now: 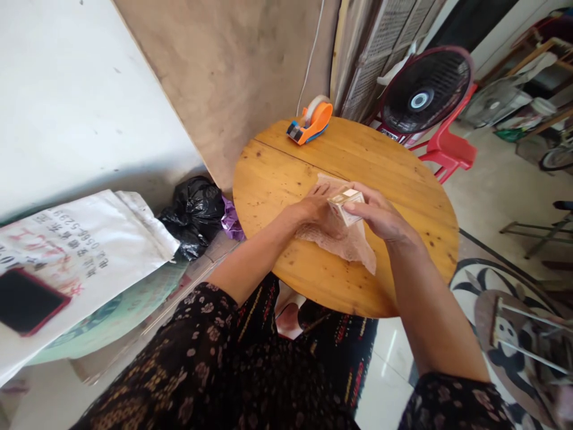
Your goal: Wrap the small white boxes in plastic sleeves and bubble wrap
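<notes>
A small tan and white box (345, 203) is held above the middle of a round wooden table (277, 173). My right hand (380, 216) grips it from the right, fingers closed on it. My left hand (314, 209) holds it from the left, and its fingers also rest on a thin pinkish-brown sheet of paper (347, 245) lying under the box. The sheet reaches toward the table's near edge.
An orange tape dispenser (312, 122) sits at the table's far edge. A black fan (424, 89) and a red chair (450, 149) stand behind the table. To the left are a black bag (197, 212), a printed white sack (80, 251) and a dark phone (29, 301).
</notes>
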Demonstrator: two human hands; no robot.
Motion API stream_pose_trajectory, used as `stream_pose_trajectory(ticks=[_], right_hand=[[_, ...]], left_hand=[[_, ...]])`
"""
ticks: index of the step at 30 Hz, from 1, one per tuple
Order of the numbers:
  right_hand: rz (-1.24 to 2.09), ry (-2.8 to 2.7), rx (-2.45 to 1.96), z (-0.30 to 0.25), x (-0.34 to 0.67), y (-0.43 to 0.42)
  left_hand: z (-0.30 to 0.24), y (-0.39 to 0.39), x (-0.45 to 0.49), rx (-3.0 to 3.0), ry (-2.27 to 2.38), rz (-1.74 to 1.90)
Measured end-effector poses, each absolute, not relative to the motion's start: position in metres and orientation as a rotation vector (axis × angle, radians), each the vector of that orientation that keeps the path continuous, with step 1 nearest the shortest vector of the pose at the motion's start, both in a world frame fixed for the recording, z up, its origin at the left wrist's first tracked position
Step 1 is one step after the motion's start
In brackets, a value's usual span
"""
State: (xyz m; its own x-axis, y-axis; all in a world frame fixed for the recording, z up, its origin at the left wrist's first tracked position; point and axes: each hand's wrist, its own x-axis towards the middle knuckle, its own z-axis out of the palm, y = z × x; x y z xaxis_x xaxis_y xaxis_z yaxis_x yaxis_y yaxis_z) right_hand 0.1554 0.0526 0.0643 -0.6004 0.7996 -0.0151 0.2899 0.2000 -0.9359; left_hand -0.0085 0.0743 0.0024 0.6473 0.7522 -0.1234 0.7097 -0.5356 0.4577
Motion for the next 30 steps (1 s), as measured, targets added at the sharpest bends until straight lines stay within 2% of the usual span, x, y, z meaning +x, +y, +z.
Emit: stream_pose_trajectory(ticks=[5,9,18,30], right_hand=[[1.219,-2.143,-1.277,0.059,0.186,0.055],[0.890,-2.279,-1.496,0.059,0.201,0.056],[0.232,-2.425,-1.663,0.042,0.178,0.057],[0.439,-2.453,-1.453,0.027,0.195,0.053]], left_hand=[[0.008,0.069,-0.012,2.396,1.188,0.092],[0.010,0.068,-0.014,2.418,1.151,0.088],[0.002,0.070,-0.013,2.415,1.163,0.174],[-0.002,0.073,-0.012,2.404,1.183,0.181]])
